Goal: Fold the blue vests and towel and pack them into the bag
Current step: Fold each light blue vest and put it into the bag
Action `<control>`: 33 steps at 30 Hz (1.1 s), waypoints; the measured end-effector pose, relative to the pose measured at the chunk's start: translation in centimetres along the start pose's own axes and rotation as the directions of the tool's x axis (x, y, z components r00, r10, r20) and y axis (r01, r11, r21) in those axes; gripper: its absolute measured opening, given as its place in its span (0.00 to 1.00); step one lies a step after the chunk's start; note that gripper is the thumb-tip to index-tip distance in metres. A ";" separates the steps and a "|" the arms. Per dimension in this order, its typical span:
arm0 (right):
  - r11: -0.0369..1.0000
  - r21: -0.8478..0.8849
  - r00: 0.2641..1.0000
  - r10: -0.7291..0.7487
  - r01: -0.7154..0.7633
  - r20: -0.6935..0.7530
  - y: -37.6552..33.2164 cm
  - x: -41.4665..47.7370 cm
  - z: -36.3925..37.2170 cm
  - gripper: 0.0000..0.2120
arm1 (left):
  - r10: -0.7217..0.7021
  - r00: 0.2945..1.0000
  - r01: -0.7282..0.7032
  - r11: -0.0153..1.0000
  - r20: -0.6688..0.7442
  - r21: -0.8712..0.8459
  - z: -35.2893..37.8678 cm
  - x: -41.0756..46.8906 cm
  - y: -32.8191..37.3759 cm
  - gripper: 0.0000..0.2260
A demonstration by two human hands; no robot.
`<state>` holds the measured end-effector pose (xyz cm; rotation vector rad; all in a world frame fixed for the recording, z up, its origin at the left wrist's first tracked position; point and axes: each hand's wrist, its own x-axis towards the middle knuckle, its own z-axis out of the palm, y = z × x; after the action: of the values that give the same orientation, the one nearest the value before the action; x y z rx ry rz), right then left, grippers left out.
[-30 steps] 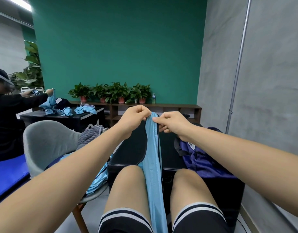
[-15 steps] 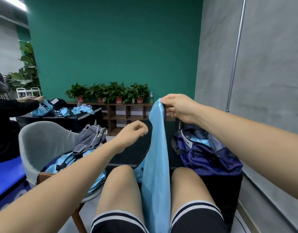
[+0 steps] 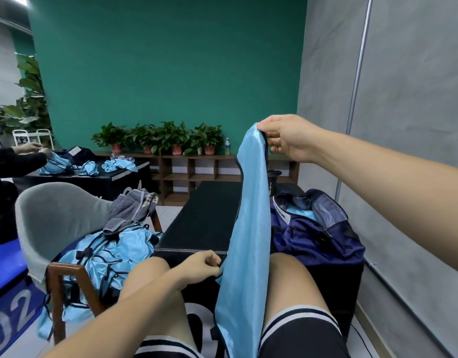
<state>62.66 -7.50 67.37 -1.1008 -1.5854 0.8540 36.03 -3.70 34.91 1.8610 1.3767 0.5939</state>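
Your right hand (image 3: 287, 140) pinches vest (image 3: 251, 228) top, held high; your left hand (image 3: 199, 266) pinches its edge low, at surface (image 3: 204, 218) near edge. Vest hangs vertical between them. Bag (image 3: 308, 236) at right edge, nearer right hand.

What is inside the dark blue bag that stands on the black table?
Through the open top of the bag, light blue fabric shows. What lies deeper cannot be seen: the bag's walls and flap cover it.
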 end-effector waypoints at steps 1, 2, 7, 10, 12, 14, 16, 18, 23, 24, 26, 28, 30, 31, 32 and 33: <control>1.000 -0.003 1.000 -0.002 0.002 -0.003 -0.1 0.0 -0.1 0.04 | -0.003 1.000 0.003 1.000 0.002 -0.013 0.5 -0.1 -0.3 0.10; 1.000 -0.007 1.000 -0.005 0.005 -0.007 -0.2 0.0 -0.2 0.04 | -0.010 1.000 0.010 0.999 0.003 -0.038 0.9 -0.3 -0.4 0.10; 1.000 -0.024 1.000 -0.019 0.019 -0.020 -0.5 0.2 -0.6 0.03 | -0.068 0.995 0.080 0.983 0.077 -0.167 1.8 -1.6 -1.1 0.17; 0.999 -0.027 1.000 -0.021 0.020 -0.013 -0.4 0.3 -0.3 0.04 | -0.096 0.991 0.110 0.982 0.096 -0.152 2.1 -2.2 -2.0 0.10; 0.999 -0.025 1.000 -0.021 0.020 -0.010 -0.2 0.3 0.0 0.06 | -0.121 0.984 0.139 0.981 0.131 -0.133 2.3 -2.4 -2.3 0.04; 0.999 -0.022 1.000 -0.024 0.023 -0.009 0.0 0.3 0.3 0.07 | -0.138 0.977 0.159 0.980 0.162 -0.120 2.2 -2.5 -1.9 0.04; 0.999 -0.029 1.000 -0.025 0.025 -0.004 0.2 0.3 0.4 0.07 | -0.153 0.980 0.173 0.972 0.131 -0.158 1.7 -2.3 -1.5 0.05; 0.999 -0.037 1.000 -0.025 0.024 -0.003 0.4 0.3 0.5 0.06 | -0.193 0.979 0.204 0.940 0.064 -0.275 0.8 -2.1 -0.8 0.05; 0.999 -0.038 1.000 -0.015 0.015 -0.008 0.9 0.4 0.3 0.05 | -0.379 0.922 0.244 0.732 -0.083 -0.636 -3.8 -0.9 0.7 0.13; 0.999 -0.032 1.000 -0.013 0.013 -0.006 1.0 0.4 0.2 0.05 | -0.407 0.906 0.236 0.720 -0.121 -0.653 -4.9 -0.9 0.8 0.11; 1.000 -0.023 1.000 -0.012 0.012 -0.010 1.1 0.5 0.0 0.05 | -0.439 0.882 0.223 0.709 -0.172 -0.669 -7.0 -0.9 1.1 0.07; 1.000 -0.014 1.000 -0.015 0.015 -0.023 1.1 0.5 -0.3 0.05 | -0.460 0.867 0.209 0.686 -0.192 -0.696 -9.1 -1.1 1.5 0.06; 1.000 -0.002 0.999 -0.015 0.015 -0.034 1.1 0.6 -0.6 0.05 | -0.471 0.857 0.180 0.655 -0.210 -0.734 -11.3 -1.1 1.7 0.06; 1.000 0.002 0.999 -0.015 0.015 -0.039 1.1 0.8 -0.7 0.05 | -0.474 0.851 0.165 0.650 -0.226 -0.742 -12.1 -1.1 2.0 0.06; 1.000 0.007 0.999 -0.013 0.013 -0.045 1.1 0.9 -0.8 0.05 | -0.474 0.847 0.157 0.657 -0.241 -0.737 -12.9 -1.2 2.3 0.06; 1.000 0.011 0.999 -0.011 0.011 -0.053 1.1 1.1 -0.9 0.05 | -0.471 0.843 0.149 0.668 -0.259 -0.729 -13.6 -1.2 2.6 0.07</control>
<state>63.69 -6.09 66.92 -1.0967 -1.5398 0.8195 27.31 -1.34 45.44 0.8720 1.4334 1.1928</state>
